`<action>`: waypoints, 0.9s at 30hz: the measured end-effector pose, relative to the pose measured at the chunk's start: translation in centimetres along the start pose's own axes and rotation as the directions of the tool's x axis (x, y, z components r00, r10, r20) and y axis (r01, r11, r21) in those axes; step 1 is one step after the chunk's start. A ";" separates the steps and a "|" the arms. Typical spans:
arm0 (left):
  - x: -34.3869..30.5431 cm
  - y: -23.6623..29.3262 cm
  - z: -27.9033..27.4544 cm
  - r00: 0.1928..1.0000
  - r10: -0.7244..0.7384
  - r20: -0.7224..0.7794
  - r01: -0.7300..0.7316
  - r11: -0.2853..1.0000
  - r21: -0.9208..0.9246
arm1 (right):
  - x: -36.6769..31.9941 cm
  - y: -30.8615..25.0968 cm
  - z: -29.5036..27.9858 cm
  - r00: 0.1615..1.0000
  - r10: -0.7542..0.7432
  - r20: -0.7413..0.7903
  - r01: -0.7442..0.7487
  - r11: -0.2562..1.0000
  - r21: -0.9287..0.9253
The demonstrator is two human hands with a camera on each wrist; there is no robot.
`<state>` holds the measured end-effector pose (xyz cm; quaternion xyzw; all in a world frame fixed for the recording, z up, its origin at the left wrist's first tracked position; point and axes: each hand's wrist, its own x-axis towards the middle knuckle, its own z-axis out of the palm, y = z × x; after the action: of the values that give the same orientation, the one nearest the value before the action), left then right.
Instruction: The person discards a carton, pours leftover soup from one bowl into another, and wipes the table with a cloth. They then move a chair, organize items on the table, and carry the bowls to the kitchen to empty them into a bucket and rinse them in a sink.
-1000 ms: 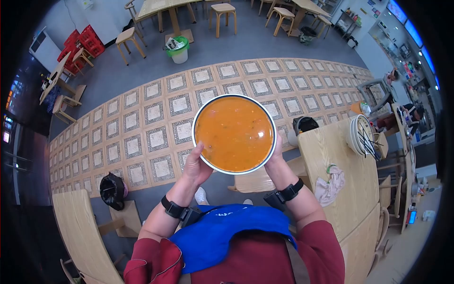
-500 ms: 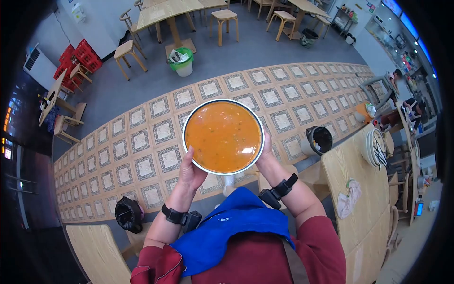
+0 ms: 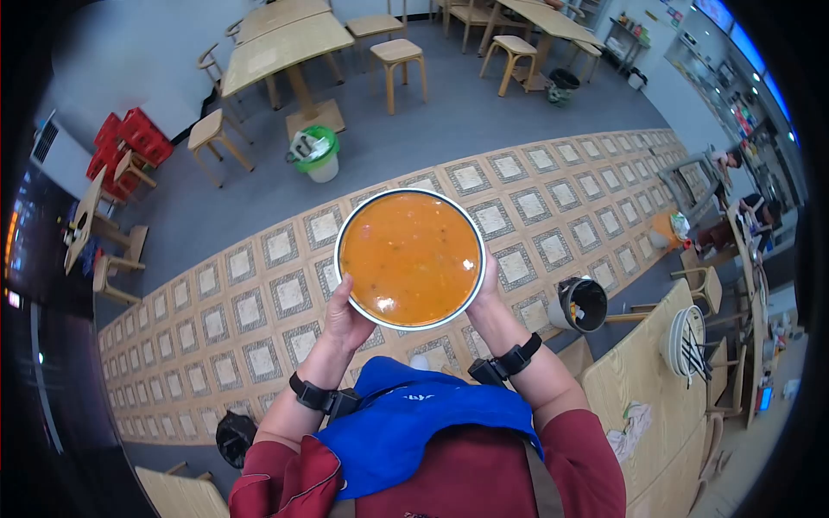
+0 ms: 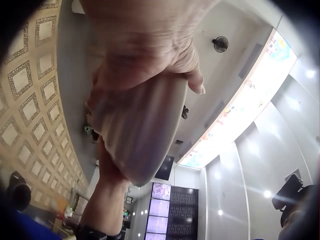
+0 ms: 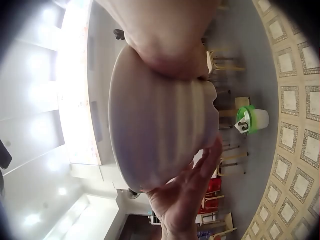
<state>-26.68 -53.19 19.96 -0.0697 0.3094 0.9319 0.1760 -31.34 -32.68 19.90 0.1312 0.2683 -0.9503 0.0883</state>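
Observation:
A large round bowl (image 3: 409, 324) with a dark-edged white rim is filled nearly to the brim with orange soup (image 3: 410, 259). Both hands carry it in front of the body, high over the floor. My left hand (image 3: 347, 321) grips the near left side, its thumb up at the rim and its fingers beneath. On the opposite side, my right hand (image 3: 486, 289) holds the bowl, mostly behind its edge in the head view. From the right wrist, the bowl's ridged outer wall (image 5: 160, 115) shows, with left-hand fingers (image 5: 207, 160) spread under the base.
Patterned tiles (image 3: 285, 293) cross the floor ahead. A green-rimmed bin (image 3: 315, 155) stands near a far table (image 3: 289, 47) and stools (image 3: 397, 52). At right are a black-lined bin (image 3: 580, 304) and a wooden table (image 3: 639, 371) bearing stacked bowls (image 3: 678, 341) and a cloth (image 3: 630, 432).
The person has advanced across the floor: the far bin and tables appear nearer, and the side tables slide back and down in view. Both hands keep hold of the bowl throughout.

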 end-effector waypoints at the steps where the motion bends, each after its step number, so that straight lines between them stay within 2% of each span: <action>1: 1.7 0.4 0.5 1.000 -0.004 0.003 0.004 1.000 0.003 | 1.5 -0.7 -0.2 1.000 -0.009 0.023 0.009 1.000 0.004; 5: 9.2 2.0 1.6 0.997 -0.050 0.054 0.051 0.999 -0.011 | 6.8 -3.9 0.5 0.998 -0.059 0.036 0.056 0.996 0.074; 10: 19.5 3.8 3.0 0.972 -0.143 0.189 0.150 0.988 -0.025 | 14.0 -8.4 0.4 0.983 -0.181 -0.013 0.181 0.981 0.062; 17: 33.8 5.6 9.0 0.917 -0.290 0.275 0.285 0.957 0.060 | 23.2 -16.0 -0.6 0.925 -0.364 -0.108 0.376 0.918 0.125; 23: 46.4 3.1 14.2 0.885 -0.355 0.301 0.343 0.935 0.092 | 30.6 -24.8 -2.8 0.892 -0.400 -0.210 0.440 0.875 0.202; 25: 50.5 1.4 15.6 0.853 -0.396 0.339 0.389 0.917 0.092 | 32.6 -28.1 -3.8 0.894 -0.406 -0.191 0.437 0.883 0.171; 27: 54.5 0.0 17.9 0.857 -0.386 0.342 0.380 0.921 0.087 | 35.0 -32.1 -4.4 0.865 -0.437 -0.246 0.472 0.875 0.105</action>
<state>-77.63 -26.92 21.24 0.0398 0.2605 0.8728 0.4108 -71.34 -6.76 21.50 0.1724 0.2216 -0.9430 -0.1789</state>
